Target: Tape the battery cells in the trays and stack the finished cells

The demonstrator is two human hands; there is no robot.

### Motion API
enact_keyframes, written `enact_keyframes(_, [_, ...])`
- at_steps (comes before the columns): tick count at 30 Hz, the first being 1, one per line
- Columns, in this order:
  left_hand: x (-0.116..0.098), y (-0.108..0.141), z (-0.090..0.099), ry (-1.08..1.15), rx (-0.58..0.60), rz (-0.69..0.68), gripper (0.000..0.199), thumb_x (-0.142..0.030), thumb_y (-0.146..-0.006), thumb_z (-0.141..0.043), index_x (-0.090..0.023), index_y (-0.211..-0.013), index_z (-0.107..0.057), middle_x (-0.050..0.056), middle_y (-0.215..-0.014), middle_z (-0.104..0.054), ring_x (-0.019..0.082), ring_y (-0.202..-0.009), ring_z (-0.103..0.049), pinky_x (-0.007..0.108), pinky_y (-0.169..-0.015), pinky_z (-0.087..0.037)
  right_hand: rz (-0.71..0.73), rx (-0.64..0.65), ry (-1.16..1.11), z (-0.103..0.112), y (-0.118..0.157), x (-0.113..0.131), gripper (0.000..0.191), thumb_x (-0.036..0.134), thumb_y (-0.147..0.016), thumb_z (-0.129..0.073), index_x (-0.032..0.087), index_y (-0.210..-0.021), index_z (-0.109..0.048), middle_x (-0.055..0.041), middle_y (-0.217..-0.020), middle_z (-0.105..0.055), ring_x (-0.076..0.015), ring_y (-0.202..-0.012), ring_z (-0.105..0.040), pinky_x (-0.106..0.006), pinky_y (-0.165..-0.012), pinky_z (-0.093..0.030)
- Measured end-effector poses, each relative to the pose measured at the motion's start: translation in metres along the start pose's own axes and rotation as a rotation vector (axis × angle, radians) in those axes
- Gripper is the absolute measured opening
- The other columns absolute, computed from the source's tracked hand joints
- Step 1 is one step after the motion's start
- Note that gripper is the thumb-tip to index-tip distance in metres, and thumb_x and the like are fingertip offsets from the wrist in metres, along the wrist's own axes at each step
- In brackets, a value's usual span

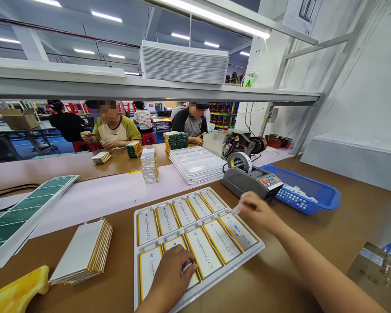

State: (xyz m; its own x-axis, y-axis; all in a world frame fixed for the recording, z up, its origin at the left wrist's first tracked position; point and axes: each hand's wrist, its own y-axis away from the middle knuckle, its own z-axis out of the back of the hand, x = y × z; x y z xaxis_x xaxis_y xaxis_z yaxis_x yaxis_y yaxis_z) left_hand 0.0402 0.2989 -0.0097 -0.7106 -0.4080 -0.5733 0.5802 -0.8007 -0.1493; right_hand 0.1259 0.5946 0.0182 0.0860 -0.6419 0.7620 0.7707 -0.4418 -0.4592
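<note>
A white tray (260, 247) holds two rows of flat white cells with yellow edges (203, 252). My left hand (174, 276) rests over the tray's front row, its fingers curled around something small that I cannot make out. Above the tray's right end, my right hand (256, 209) pinches a small whitish piece (236, 210) between thumb and fingers. Beyond that hand stands a grey tape dispenser (247, 184) with a roll of tape (239, 161) on top. To the left of the tray lies a stack of white cells (81, 250).
A blue basket (332, 198) with white pieces sits at the right. Stacked white trays (198, 163) and a cell stack (149, 167) stand behind. Green boards (26, 208) and a yellow object (19, 291) are left. Several people sit beyond; a shelf (150, 90) crosses above.
</note>
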Motion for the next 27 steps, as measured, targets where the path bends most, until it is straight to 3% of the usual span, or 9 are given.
enact_keyframes(2, [-0.001, 0.0, 0.001, -0.01, -0.002, 0.005, 0.022, -0.031, -0.076, -0.044, -0.02, -0.082, -0.063, 0.005, -0.079, -0.056, 0.018, -0.076, -0.049, 0.03, -0.069, -0.035, 0.164, 0.469, 0.145, -0.023, 0.007, 0.02, 0.017, 0.037, -0.061, -0.063, 0.023, -0.066, -0.056, -0.0026, -0.084, -0.052, -0.0171, -0.075, -0.049, -0.03, -0.069, -0.04])
enact_keyframes(3, [-0.001, 0.0, 0.001, -0.014, -0.002, 0.006, 0.022, -0.031, -0.076, -0.044, -0.02, -0.082, -0.063, 0.005, -0.08, -0.056, 0.018, -0.077, -0.049, 0.029, -0.069, -0.035, 0.179, 0.606, 0.206, -0.033, 0.009, 0.025, 0.016, 0.035, -0.059, -0.065, 0.024, -0.068, -0.057, -0.0022, -0.086, -0.053, -0.0171, -0.074, -0.05, -0.029, -0.067, -0.04])
enact_keyframes(5, [-0.001, 0.0, 0.001, -0.013, 0.001, 0.002, 0.022, -0.031, -0.076, -0.044, -0.021, -0.082, -0.063, 0.005, -0.08, -0.056, 0.018, -0.077, -0.049, 0.029, -0.069, -0.035, 0.128, 0.692, 0.313, -0.048, 0.01, 0.023, 0.023, 0.035, -0.053, -0.069, 0.027, -0.072, -0.059, -0.0022, -0.089, -0.053, -0.0182, -0.073, -0.051, -0.029, -0.063, -0.039])
enact_keyframes(9, [-0.001, 0.0, 0.0, -0.006, 0.006, -0.009, 0.02, -0.03, -0.076, -0.045, -0.021, -0.081, -0.062, 0.004, -0.079, -0.056, 0.017, -0.077, -0.05, 0.029, -0.068, -0.035, 0.005, 0.537, 0.417, -0.062, 0.005, 0.002, 0.044, 0.038, -0.043, -0.074, 0.03, -0.082, -0.055, -0.0032, -0.091, -0.056, -0.0223, -0.076, -0.053, -0.03, -0.06, -0.038])
enact_keyframes(13, [0.0, -0.001, 0.0, -0.024, 0.002, -0.004, 0.02, -0.031, -0.076, -0.045, -0.021, -0.082, -0.062, 0.004, -0.078, -0.055, 0.017, -0.075, -0.049, 0.029, -0.068, -0.035, -0.045, 0.3, 0.371, -0.072, 0.006, -0.007, 0.024, 0.04, -0.06, -0.063, 0.029, -0.08, -0.054, -0.0018, -0.082, -0.06, -0.0222, -0.073, -0.055, -0.032, -0.06, -0.039])
enact_keyframes(16, [-0.001, -0.002, 0.0, -0.02, 0.002, -0.002, 0.021, -0.031, -0.077, -0.045, -0.021, -0.082, -0.062, 0.004, -0.077, -0.055, 0.017, -0.074, -0.049, 0.028, -0.068, -0.035, -0.02, 0.135, 0.308, -0.063, 0.006, -0.009, 0.018, 0.04, -0.074, -0.049, 0.029, -0.087, -0.056, -0.0002, -0.085, -0.062, -0.0193, -0.077, -0.056, -0.03, -0.065, -0.041])
enact_keyframes(20, [0.0, -0.003, 0.001, -0.025, 0.014, -0.008, 0.021, -0.031, -0.077, -0.044, -0.021, -0.082, -0.062, 0.003, -0.078, -0.055, 0.017, -0.075, -0.049, 0.029, -0.068, -0.035, -0.043, -0.241, 0.313, -0.002, -0.006, -0.027, 0.038, 0.039, -0.086, -0.024, 0.022, -0.103, -0.053, -0.0074, -0.11, -0.053, -0.0197, -0.103, -0.045, -0.033, -0.088, -0.035])
enact_keyframes(23, [0.0, -0.003, 0.001, -0.031, 0.028, 0.006, 0.022, -0.032, -0.077, -0.043, -0.021, -0.082, -0.061, 0.003, -0.077, -0.054, 0.017, -0.074, -0.049, 0.029, -0.068, -0.035, -0.182, -0.523, 0.512, 0.056, -0.02, -0.051, 0.042, 0.04, -0.084, -0.027, 0.019, -0.1, -0.059, -0.0112, -0.1, -0.051, -0.0246, -0.1, -0.044, -0.038, -0.084, -0.036])
enact_keyframes(27, [0.0, -0.003, 0.0, -0.032, 0.041, 0.018, 0.022, -0.033, -0.078, -0.042, -0.021, -0.082, -0.061, 0.003, -0.078, -0.055, 0.017, -0.075, -0.049, 0.03, -0.07, -0.035, -0.335, -0.457, 0.741, 0.092, -0.031, -0.07, 0.041, 0.04, -0.083, -0.032, 0.022, -0.111, -0.056, -0.0111, -0.1, -0.047, -0.0238, -0.087, -0.051, -0.035, -0.072, -0.04])
